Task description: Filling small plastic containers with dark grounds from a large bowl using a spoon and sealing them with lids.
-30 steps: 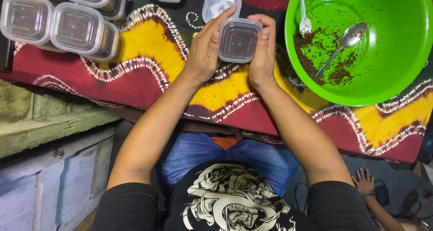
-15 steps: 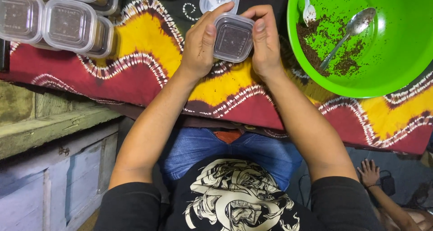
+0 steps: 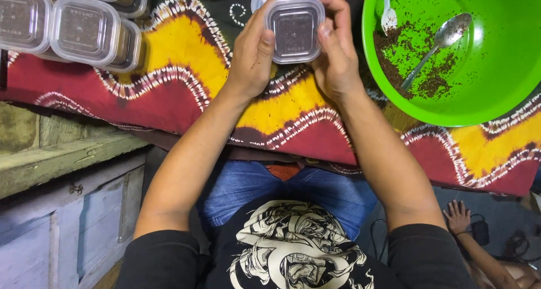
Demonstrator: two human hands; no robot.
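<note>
Container (image 3: 295,28) lifted higher, left hand (image 3: 252,55) and right hand (image 3: 336,52) fingers pinching it, batik cloth (image 3: 186,69) beneath

Spoon (image 3: 437,49) in bowl (image 3: 507,97), right of container (image 3: 295,29)

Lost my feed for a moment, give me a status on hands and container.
Left hand and right hand both grip small lidded container, lifted above cloth. Green bowl with spoon at right. Nothing in the way.
</note>
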